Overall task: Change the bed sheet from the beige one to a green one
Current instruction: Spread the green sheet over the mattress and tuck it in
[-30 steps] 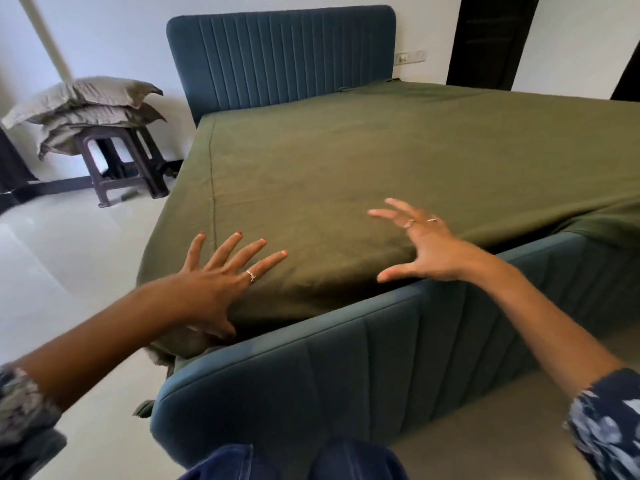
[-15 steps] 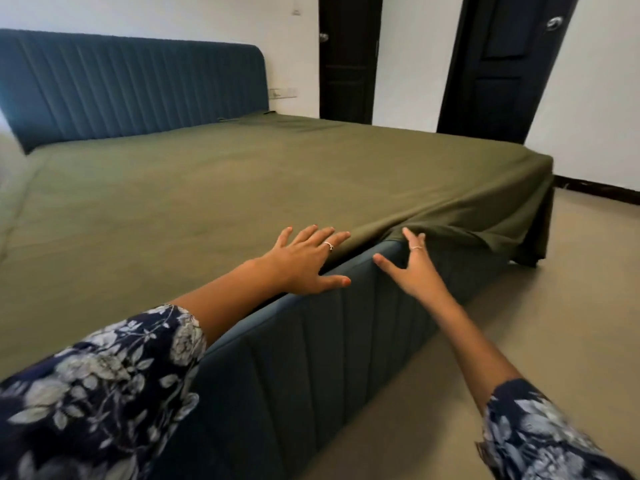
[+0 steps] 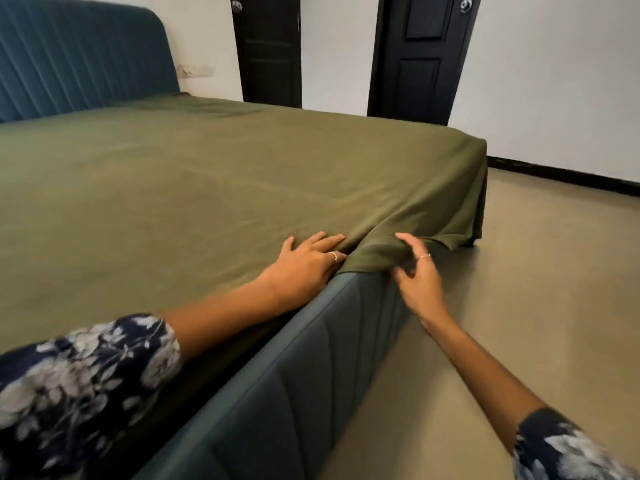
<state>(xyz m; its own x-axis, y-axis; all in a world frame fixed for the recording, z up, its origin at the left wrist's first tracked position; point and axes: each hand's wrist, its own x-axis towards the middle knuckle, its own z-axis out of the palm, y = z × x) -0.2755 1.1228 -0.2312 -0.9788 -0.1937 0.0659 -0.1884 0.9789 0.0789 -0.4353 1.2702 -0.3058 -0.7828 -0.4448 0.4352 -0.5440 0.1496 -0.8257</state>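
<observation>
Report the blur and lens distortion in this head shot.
Head view: motion blur smears the floral left sleeve; the right hand gripping the olive-green bed sheet is slightly soft; wide-angle bending tilts the dark doors; light is soft and even, without glare.

White walls with two dark doors, a beige floor, and a teal padded headboard.

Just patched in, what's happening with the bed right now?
A person is fitting the green sheet over the bed. The left hand lies flat on the sheet near the blue footboard, while the right hand pinches a bunched fold of sheet draped over the footboard's top edge. Further along, at the far corner, the sheet hangs loose over the side, not yet tucked.
</observation>
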